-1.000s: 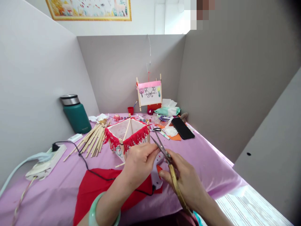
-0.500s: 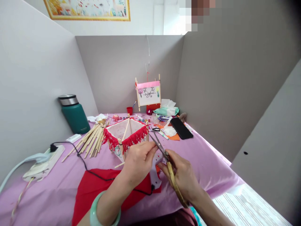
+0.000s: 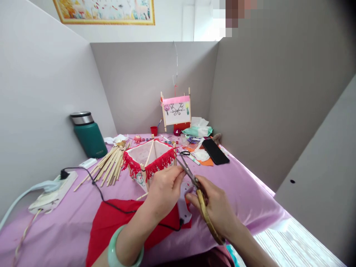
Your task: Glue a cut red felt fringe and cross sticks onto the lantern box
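My right hand point(image 3: 215, 207) is closed round the gold handles of a pair of scissors point(image 3: 194, 181), whose blades point up and left toward the fringe. My left hand point(image 3: 164, 189) pinches something small at the blades; I cannot make it out. Just beyond both hands stands a stick-framed lantern point(image 3: 148, 157) with red fringe along its top edges. A green bangle point(image 3: 122, 246) sits on my left wrist. Under my arms lies a red sheet point(image 3: 111, 222) on the purple tablecloth point(image 3: 244, 189).
A bundle of wooden sticks point(image 3: 109, 163), a power strip point(image 3: 54, 193) with a black cable, and a green flask point(image 3: 89, 134) lie left. A finished lantern point(image 3: 176, 111), tissues point(image 3: 198, 129), a red cup point(image 3: 154, 130), a black phone point(image 3: 215, 151) and scraps crowd the back. Grey partition walls surround the table.
The hands and scissors stay almost in place; the scissor blades have closed slightly near the left hand's pinch.
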